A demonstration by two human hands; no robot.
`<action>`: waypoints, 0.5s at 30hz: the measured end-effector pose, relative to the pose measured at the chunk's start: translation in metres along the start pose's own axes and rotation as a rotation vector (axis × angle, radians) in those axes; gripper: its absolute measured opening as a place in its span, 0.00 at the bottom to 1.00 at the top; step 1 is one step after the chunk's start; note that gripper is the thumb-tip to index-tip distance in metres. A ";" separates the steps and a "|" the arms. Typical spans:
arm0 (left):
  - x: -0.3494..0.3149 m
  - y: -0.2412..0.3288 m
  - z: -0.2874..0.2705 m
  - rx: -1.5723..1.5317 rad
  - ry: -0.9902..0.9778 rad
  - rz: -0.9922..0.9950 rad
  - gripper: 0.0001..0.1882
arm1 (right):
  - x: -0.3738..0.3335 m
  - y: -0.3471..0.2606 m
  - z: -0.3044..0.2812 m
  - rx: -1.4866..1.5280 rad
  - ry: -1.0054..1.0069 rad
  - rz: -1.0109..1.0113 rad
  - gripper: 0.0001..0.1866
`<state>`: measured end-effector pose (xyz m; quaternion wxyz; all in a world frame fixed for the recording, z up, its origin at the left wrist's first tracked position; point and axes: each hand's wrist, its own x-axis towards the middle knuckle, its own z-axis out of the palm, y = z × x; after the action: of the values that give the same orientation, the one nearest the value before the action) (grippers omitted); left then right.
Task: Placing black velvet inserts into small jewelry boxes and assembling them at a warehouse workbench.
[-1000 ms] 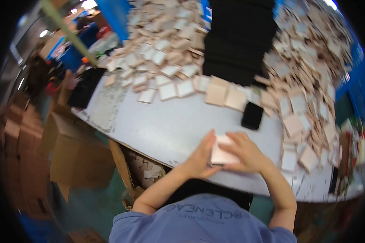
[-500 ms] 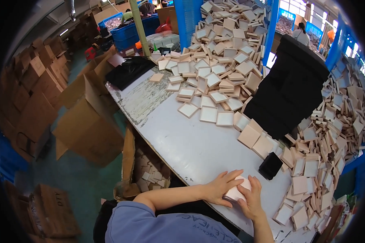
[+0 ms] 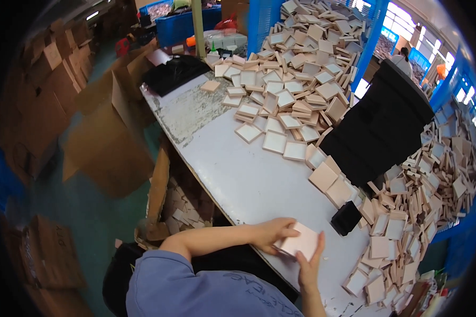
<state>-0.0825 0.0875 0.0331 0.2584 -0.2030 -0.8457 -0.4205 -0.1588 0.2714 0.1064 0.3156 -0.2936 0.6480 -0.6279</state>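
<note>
Both my hands grip a small pale pink square box point(image 3: 301, 241) above the near part of the white table. My left hand point(image 3: 271, 233) is closed around its left side, with the thumb on the top edge. On the right side, the thumb and fingers of my right hand point(image 3: 310, 264) hold the near corner and the right edge. The top of the box shows flat and plain; its underside is hidden. Just beyond, to the right, a small black block-like object point(image 3: 346, 218) rests on the table, apart from my hands.
A heap of pale pink box halves with white insides point(image 3: 285, 98) covers the table's far end; another pile point(image 3: 396, 232) lies at right. Between them stretches a black sheet-like piece point(image 3: 378, 124). Cardboard cartons point(image 3: 111, 145) stand at left. The white table point(image 3: 232, 169) has a worn patch.
My hands have drawn slightly left with the box and tilted it, so more of its flat top shows. My fingers have shifted from covering the top to its sides.
</note>
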 end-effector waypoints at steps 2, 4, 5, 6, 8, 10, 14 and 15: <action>-0.029 0.019 -0.007 0.037 0.153 -0.063 0.47 | 0.003 0.001 0.013 0.000 -0.164 -0.020 0.50; -0.059 0.037 -0.013 0.076 0.403 -0.108 0.45 | 0.004 0.005 0.033 0.236 -0.309 0.008 0.49; -0.075 0.051 -0.016 0.119 0.584 -0.121 0.42 | 0.006 0.008 0.041 0.193 -0.354 -0.013 0.49; -0.089 0.067 -0.019 0.045 0.577 -0.413 0.41 | 0.010 0.013 0.046 0.153 -0.399 -0.032 0.48; -0.145 0.092 -0.014 0.448 0.681 -0.747 0.47 | 0.015 0.015 0.056 -0.017 -0.487 -0.072 0.46; -0.154 0.099 -0.016 0.332 1.377 -0.694 0.57 | 0.018 0.018 0.059 -0.046 -0.494 -0.042 0.42; -0.231 0.077 -0.051 0.021 2.193 -1.323 0.56 | 0.020 0.028 0.045 -0.118 -0.409 -0.063 0.37; -0.232 0.079 -0.055 0.174 2.096 -1.519 0.55 | 0.019 0.030 0.039 -0.196 -0.352 -0.122 0.35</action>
<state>0.1584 0.0576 -0.0322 0.5038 0.7657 -0.1689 -0.3625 -0.1398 0.2327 0.0756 0.3553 -0.4668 0.6216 -0.5191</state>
